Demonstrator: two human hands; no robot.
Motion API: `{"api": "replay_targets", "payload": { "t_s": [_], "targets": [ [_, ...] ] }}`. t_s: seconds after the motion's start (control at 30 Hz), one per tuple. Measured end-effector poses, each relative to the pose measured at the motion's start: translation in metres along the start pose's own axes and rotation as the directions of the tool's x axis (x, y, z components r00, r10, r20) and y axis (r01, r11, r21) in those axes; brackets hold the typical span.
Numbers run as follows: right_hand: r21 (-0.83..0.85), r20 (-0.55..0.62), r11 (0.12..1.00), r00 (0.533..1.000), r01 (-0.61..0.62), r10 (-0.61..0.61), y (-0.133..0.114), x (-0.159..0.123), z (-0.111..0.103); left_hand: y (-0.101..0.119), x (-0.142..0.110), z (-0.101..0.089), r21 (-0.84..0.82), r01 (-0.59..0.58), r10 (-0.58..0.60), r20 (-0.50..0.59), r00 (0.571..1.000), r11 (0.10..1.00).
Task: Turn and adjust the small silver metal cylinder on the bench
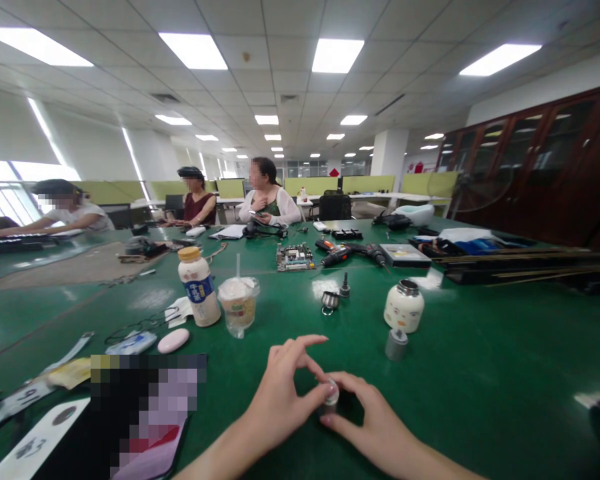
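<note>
Just above the green tabletop (300,360), or resting on it, is a small cylinder (333,398) with a pale, shiny top and a darker lower part; its exact kind is unclear. Thumb and index finger of my left hand (286,383) pinch its top, while the other fingers stretch outward. Around its side curve the thumb and fingers of my right hand (367,410), covering much of it. To the right stands a cream bottle (404,308) with drawn faces and a bare metal neck, a grey cylinder (396,345) before it. Beyond my hands lies a steel cup-shaped piece (330,301) beside a dark stopper-like part (345,287).
A milk bottle (199,290) and a lidded drink cup (238,305) stand left of centre. Near left are a phone (173,440) and a pink oval case (173,341). Farther back lie a circuit board (296,257) and power drills (337,255). Several people sit beyond.
</note>
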State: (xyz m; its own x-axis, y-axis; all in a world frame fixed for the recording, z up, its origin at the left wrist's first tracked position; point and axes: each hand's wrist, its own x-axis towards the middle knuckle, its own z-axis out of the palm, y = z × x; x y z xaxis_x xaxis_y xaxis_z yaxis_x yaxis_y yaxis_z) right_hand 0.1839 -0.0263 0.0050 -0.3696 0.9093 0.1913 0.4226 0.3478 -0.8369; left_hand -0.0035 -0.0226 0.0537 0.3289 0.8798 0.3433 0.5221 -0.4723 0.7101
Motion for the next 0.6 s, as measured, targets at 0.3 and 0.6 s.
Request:
{"api": "replay_targets", "payload": {
  "t_s": [0.3, 0.6],
  "targets": [
    [0.009, -0.008, 1.0, 1.0, 0.014, -0.014, 0.0001, -0.0007, 0.0008, -0.0007, 0.0015, 0.0029, 0.046, -0.006, 0.006, -0.011, 1.0, 0.999],
    [0.025, -0.015, 1.0, 1.0, 0.01, -0.01, -0.0011, -0.0011, 0.0005, -0.0029, -0.0005, 0.0042, 0.074, -0.019, 0.02, -0.014, 1.0, 0.997]
  ]
}}
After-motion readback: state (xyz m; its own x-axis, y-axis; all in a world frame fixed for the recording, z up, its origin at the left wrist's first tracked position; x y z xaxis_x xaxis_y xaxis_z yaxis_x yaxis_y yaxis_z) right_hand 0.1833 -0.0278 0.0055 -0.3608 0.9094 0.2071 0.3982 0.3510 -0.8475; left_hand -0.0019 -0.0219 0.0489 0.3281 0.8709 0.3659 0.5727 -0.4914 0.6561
